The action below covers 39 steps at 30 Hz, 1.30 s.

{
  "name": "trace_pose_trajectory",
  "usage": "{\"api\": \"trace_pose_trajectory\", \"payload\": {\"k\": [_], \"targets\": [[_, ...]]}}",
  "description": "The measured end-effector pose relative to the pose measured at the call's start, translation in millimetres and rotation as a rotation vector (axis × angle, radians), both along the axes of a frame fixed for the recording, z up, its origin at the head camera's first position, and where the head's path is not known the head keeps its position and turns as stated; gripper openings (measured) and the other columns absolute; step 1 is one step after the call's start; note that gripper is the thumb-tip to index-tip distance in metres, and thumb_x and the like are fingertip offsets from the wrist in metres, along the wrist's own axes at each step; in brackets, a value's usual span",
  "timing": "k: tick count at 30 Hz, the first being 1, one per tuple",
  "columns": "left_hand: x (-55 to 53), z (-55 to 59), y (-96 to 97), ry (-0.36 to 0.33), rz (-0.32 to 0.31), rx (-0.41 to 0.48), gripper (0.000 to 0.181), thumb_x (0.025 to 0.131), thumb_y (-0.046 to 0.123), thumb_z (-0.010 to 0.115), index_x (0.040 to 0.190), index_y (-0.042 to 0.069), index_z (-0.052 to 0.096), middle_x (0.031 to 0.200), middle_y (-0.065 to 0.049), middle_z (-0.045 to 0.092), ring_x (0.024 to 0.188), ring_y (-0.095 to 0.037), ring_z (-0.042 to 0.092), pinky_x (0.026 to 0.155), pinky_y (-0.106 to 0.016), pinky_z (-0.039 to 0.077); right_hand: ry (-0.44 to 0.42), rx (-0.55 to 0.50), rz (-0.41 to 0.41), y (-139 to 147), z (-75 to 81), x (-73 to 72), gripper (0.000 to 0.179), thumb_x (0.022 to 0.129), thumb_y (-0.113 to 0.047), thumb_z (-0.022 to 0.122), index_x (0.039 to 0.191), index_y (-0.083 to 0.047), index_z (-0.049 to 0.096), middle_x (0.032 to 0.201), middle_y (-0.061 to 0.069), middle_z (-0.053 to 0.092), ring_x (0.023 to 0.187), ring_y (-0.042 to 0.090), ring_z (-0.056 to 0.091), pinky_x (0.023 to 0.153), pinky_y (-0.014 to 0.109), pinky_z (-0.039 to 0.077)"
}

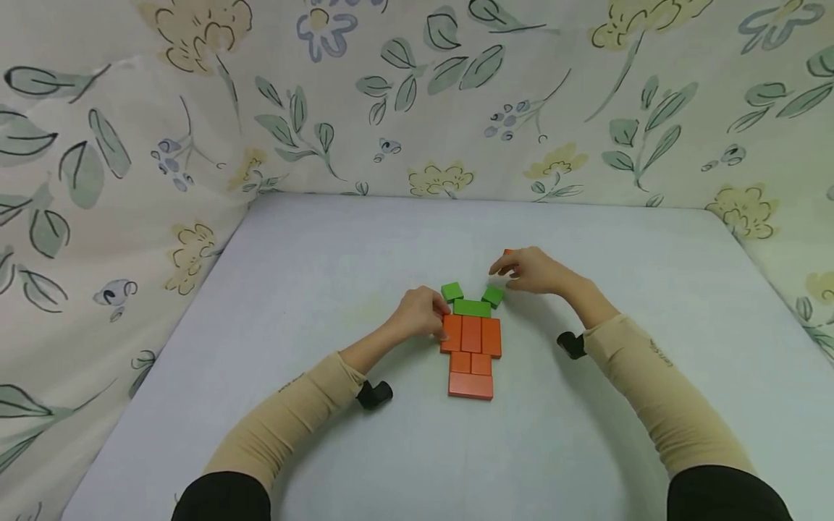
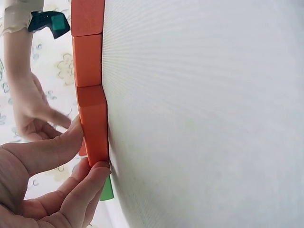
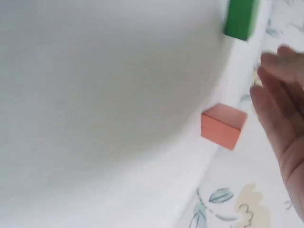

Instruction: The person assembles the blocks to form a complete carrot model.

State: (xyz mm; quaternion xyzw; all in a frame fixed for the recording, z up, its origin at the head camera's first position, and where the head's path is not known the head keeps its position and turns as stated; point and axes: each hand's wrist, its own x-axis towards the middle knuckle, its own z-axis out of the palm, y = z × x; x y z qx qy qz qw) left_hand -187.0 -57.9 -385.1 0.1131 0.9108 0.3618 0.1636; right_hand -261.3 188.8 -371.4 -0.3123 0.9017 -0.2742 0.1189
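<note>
Flat on the white table lies a figure of blocks: orange blocks [image 1: 471,334] below and a long green block [image 1: 472,309] across their top. Small green blocks stand tilted above it, one to the left [image 1: 452,291] and one to the right [image 1: 493,296]. At the figure's left side my left hand [image 1: 420,315] pinches the leftmost orange block [image 2: 94,126] between thumb and fingertips. My right hand [image 1: 531,270] hovers beyond the right green block, its fingers loosely bent around nothing. A separate small orange block [image 3: 224,126] lies near it, mostly hidden behind the hand in the head view.
A floral cloth [image 1: 417,101] hangs behind the table [image 1: 326,246] and along its sides. Black wrist-mounted pieces, one on the left [image 1: 375,395] and one on the right [image 1: 571,345], stick out from the beige sleeves.
</note>
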Motion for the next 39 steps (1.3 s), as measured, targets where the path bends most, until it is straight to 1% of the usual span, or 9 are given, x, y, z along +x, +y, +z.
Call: {"api": "trace_pose_trajectory", "payload": {"k": [3, 5, 10, 16, 19, 21, 26, 33, 39], "targets": [[-0.7, 0.4, -0.2, 0.004, -0.002, -0.004, 0.037, 0.067, 0.000, 0.087, 0.101, -0.001, 0.073, 0.089, -0.007, 0.069, 0.076, -0.017, 0.061, 0.068, -0.025, 0.051, 0.029, 0.006, -0.161, 6.2, 4.3, -9.5, 0.040, 0.081, 0.017, 0.050, 0.117, 0.007, 0.064, 0.120, 0.027, 0.060, 0.111, 0.040, 0.055, 0.090, 0.052, 0.048], [-1.2, -0.4, 0.0, 0.004, -0.001, -0.004, 0.037, 0.067, -0.001, 0.087, 0.101, -0.001, 0.073, 0.088, -0.007, 0.069, 0.076, -0.017, 0.061, 0.067, -0.025, 0.051, 0.036, 0.055, -0.212, 10.3, 4.2, -15.4, 0.051, 0.079, 0.020, 0.043, 0.124, 0.006, 0.060, 0.130, 0.027, 0.055, 0.121, 0.043, 0.048, 0.097, 0.055, 0.042], [-1.4, -3.4, 0.2, -0.003, -0.007, 0.001, 0.036, 0.067, -0.001, 0.087, 0.101, -0.001, 0.073, 0.086, -0.007, 0.069, 0.074, -0.016, 0.061, 0.067, -0.024, 0.050, 0.028, 0.213, -0.106, 18.5, 0.3, -22.0, 0.068, 0.077, 0.028, 0.035, 0.137, 0.001, 0.052, 0.145, 0.025, 0.042, 0.136, 0.045, 0.032, 0.110, 0.056, 0.026], [-0.6, -2.3, 0.7, 0.002, -0.011, 0.006, 0.036, 0.067, -0.001, 0.087, 0.101, -0.002, 0.072, 0.087, -0.007, 0.068, 0.074, -0.016, 0.060, 0.066, -0.024, 0.050, 0.089, 0.257, -0.056, 23.5, 2.0, -21.5, 0.050, 0.081, 0.024, 0.045, 0.124, 0.005, 0.063, 0.123, 0.027, 0.060, 0.107, 0.039, 0.057, 0.094, 0.051, 0.046], [-0.4, -0.8, 0.9, 0.004, -0.007, 0.003, 0.036, 0.067, -0.001, 0.087, 0.100, -0.002, 0.073, 0.087, -0.007, 0.069, 0.075, -0.017, 0.060, 0.067, -0.024, 0.050, 0.113, 0.281, -0.044, 26.3, 4.6, -20.3, 0.039, 0.082, 0.018, 0.058, 0.119, 0.009, 0.064, 0.112, 0.026, 0.063, 0.094, 0.036, 0.060, 0.086, 0.048, 0.050], [-0.6, -0.3, 0.6, 0.004, -0.008, 0.003, 0.036, 0.067, -0.001, 0.087, 0.100, -0.001, 0.073, 0.087, -0.007, 0.069, 0.076, -0.016, 0.060, 0.067, -0.023, 0.050, 0.134, 0.297, -0.038, 29.1, 6.2, -18.3, 0.033, 0.082, 0.012, 0.066, 0.115, 0.009, 0.066, 0.110, 0.025, 0.062, 0.096, 0.037, 0.060, 0.087, 0.048, 0.050], [-2.0, -0.9, -1.0, 0.014, -0.010, -0.011, 0.036, 0.066, 0.001, 0.088, 0.099, 0.000, 0.074, 0.087, -0.006, 0.069, 0.076, -0.016, 0.060, 0.066, -0.024, 0.049, 0.156, 0.287, -0.052, 35.9, 7.3, -13.6, 0.021, 0.081, 0.005, 0.073, 0.102, 0.007, 0.070, 0.106, 0.022, 0.063, 0.100, 0.038, 0.058, 0.091, 0.051, 0.047], [-2.6, -1.8, -1.2, 0.002, 0.003, -0.013, 0.035, 0.066, 0.001, 0.088, 0.098, 0.000, 0.074, 0.084, -0.005, 0.068, 0.074, -0.016, 0.059, 0.065, -0.023, 0.049, 0.117, 0.211, -0.098, 38.7, 2.9, -5.7, 0.021, 0.084, 0.007, 0.068, 0.105, 0.009, 0.070, 0.104, 0.023, 0.069, 0.098, 0.037, 0.062, 0.089, 0.049, 0.049], [-2.9, -1.1, 0.3, -0.001, -0.001, -0.008, 0.034, 0.066, 0.001, 0.088, 0.097, 0.000, 0.074, 0.084, -0.005, 0.068, 0.075, -0.016, 0.060, 0.066, -0.023, 0.049, 0.134, 0.053, -0.137, 25.9, 10.0, 26.6, 0.020, 0.082, 0.001, 0.075, 0.101, 0.007, 0.072, 0.098, 0.020, 0.071, 0.087, 0.031, 0.064, 0.081, 0.047, 0.052]]}}
